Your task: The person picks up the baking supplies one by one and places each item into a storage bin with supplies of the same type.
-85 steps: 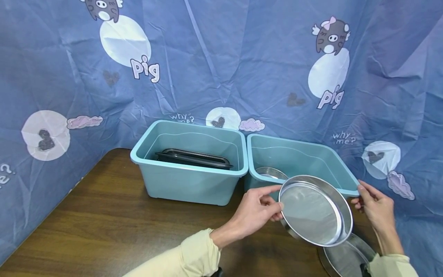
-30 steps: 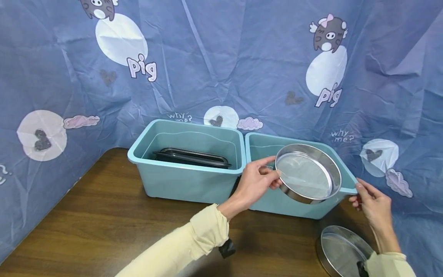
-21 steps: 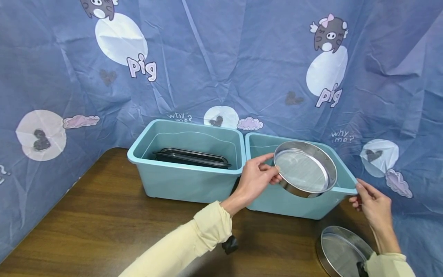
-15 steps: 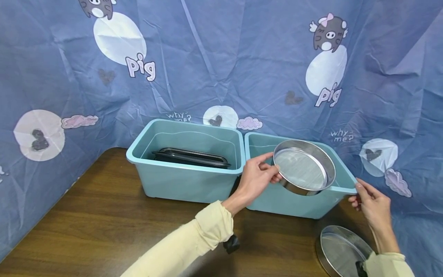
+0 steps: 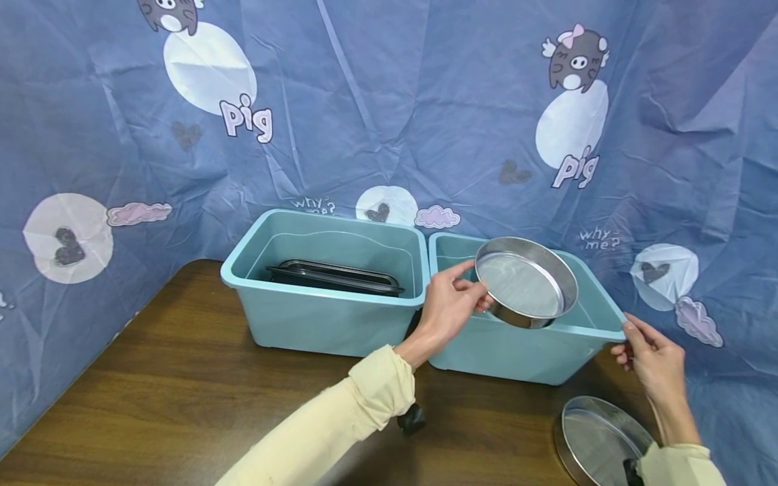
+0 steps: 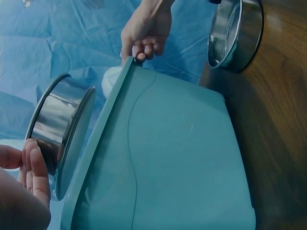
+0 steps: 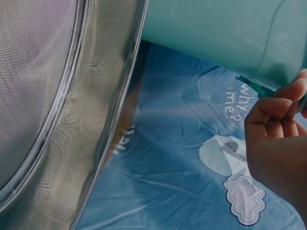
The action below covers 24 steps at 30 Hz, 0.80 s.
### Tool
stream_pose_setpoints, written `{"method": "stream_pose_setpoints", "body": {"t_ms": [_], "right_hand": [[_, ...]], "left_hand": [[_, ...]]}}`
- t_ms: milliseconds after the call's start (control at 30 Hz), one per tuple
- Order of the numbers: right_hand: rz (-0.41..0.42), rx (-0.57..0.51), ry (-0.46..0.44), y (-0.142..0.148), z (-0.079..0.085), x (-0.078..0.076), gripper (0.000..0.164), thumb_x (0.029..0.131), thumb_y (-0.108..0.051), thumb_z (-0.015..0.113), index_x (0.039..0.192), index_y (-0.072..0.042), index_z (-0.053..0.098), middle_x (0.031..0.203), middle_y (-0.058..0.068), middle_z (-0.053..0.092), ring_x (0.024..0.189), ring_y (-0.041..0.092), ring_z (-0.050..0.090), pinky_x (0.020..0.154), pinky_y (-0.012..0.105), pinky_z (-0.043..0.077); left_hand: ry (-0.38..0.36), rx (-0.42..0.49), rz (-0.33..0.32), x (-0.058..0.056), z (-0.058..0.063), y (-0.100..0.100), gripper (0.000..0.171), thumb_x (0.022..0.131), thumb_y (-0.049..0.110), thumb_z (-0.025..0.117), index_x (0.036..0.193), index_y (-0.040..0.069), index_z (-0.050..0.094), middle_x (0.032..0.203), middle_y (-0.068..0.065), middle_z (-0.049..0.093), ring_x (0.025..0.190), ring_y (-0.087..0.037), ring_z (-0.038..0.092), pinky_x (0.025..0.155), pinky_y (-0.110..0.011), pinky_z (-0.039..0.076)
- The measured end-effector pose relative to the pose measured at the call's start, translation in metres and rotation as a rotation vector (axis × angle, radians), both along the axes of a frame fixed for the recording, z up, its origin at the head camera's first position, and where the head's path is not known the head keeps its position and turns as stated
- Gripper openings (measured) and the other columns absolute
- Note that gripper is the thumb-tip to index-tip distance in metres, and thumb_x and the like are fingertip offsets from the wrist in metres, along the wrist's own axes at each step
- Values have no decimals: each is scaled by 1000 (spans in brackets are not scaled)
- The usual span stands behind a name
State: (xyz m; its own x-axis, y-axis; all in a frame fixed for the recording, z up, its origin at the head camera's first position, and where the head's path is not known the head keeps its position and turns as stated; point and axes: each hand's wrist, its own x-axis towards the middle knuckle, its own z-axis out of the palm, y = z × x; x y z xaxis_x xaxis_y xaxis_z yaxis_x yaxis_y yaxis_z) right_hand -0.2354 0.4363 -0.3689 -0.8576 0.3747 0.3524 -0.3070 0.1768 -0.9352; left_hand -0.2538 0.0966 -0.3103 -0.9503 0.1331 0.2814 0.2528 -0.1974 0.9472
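Observation:
My left hand (image 5: 446, 304) pinches the left edge of a round metal sieve (image 5: 523, 283) between thumb and fingers. The sieve is tilted, its mesh facing me, above the front rim of the right teal bin (image 5: 510, 354). In the left wrist view its shiny side wall (image 6: 60, 110) hangs just outside the bin's rim line, apart from it. My right hand (image 5: 656, 358) grips the same bin's front right corner, thumb on top. Below that hand a second sieve (image 5: 598, 439) lies on the table, partly covered by the right sleeve. The bin's inside is largely hidden by the held sieve.
A left teal bin (image 5: 328, 324) stands beside the right one, with black trays (image 5: 337, 277) in it. Both rest on a brown wooden table (image 5: 200, 385). A blue printed cloth (image 5: 340, 121) hangs close behind and at the sides.
The left hand has raised the sieve and carried it away from me, from in front of the right bin to above its front rim. The right hand keeps its grip on the corner.

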Motion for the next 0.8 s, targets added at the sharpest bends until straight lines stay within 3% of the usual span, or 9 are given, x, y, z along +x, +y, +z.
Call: {"method": "stream_pose_setpoints", "body": {"t_ms": [67, 200, 467, 800], "right_hand": [[-1, 11, -24, -2, 3, 2, 23, 104, -15, 63, 100, -35, 74, 59, -5, 67, 46, 4, 60, 42, 16, 43], [5, -15, -44, -4, 7, 3, 32, 105, -10, 60, 96, -37, 74, 59, -4, 67, 46, 4, 60, 42, 16, 43], [-9, -9, -61, -6, 8, 4, 31, 105, -12, 61, 96, -38, 74, 59, -5, 67, 46, 4, 60, 43, 16, 44], [-7, -14, -59, -5, 8, 3, 27, 105, -13, 62, 98, -36, 74, 59, -4, 67, 47, 4, 60, 43, 16, 44]], "left_hand": [[4, -10, 16, -1, 0, 1, 53, 96, -1, 63, 148, -2, 52, 79, -9, 75, 73, -21, 74, 71, -27, 60], [-2, -11, 32, -2, 0, 2, 53, 96, 0, 63, 148, -2, 52, 80, -10, 76, 76, -26, 75, 72, -26, 60], [-33, 34, 36, -6, 0, 7, 53, 97, -1, 65, 148, -5, 51, 82, -12, 76, 70, -14, 73, 71, -27, 60], [-44, 26, 49, -10, 1, 11, 54, 98, 1, 65, 149, -5, 49, 81, -10, 76, 68, -11, 71, 71, -24, 59]]}}
